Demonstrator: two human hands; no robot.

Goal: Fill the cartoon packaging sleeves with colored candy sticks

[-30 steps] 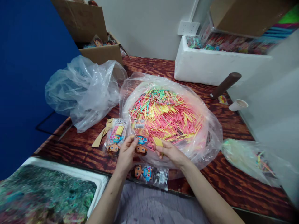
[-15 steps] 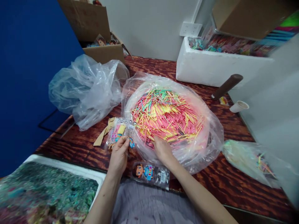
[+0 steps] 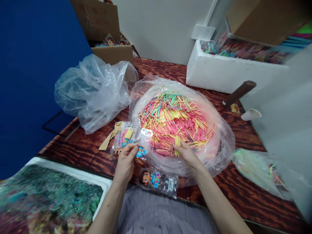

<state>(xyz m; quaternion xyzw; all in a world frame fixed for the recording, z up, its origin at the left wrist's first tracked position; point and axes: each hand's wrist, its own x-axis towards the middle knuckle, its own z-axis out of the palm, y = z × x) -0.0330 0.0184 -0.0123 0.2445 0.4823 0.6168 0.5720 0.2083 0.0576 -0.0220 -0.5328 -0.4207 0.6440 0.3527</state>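
My left hand (image 3: 127, 159) pinches a small clear printed packet (image 3: 141, 151) at the near left rim of a plastic-lined basin (image 3: 138, 107). Pink, yellow and green thin sticks (image 3: 180, 120) fill the basin. Over its near part, my right hand (image 3: 185, 152) grips a small bundle of yellow sticks (image 3: 177, 146). Left of the basin lie filled packets (image 3: 125, 136) with sticks inside, beside a tan strip (image 3: 109, 138). Flat printed packets (image 3: 158, 182) rest at the table's front edge, below my hands.
Crumpled clear plastic bag (image 3: 97, 91) at left, cardboard box (image 3: 113, 53) behind it. White foam box (image 3: 219, 71) at back right, with a brown cylinder (image 3: 240, 93) and paper cup (image 3: 251, 114) nearby. Plastic bag (image 3: 258, 169) at right; foam box (image 3: 104, 185) at lower left.
My right hand has moved right and up from the sticks, and a yellow bundle now shows in its fingers. The packet in my left hand has come up over the basin's rim.
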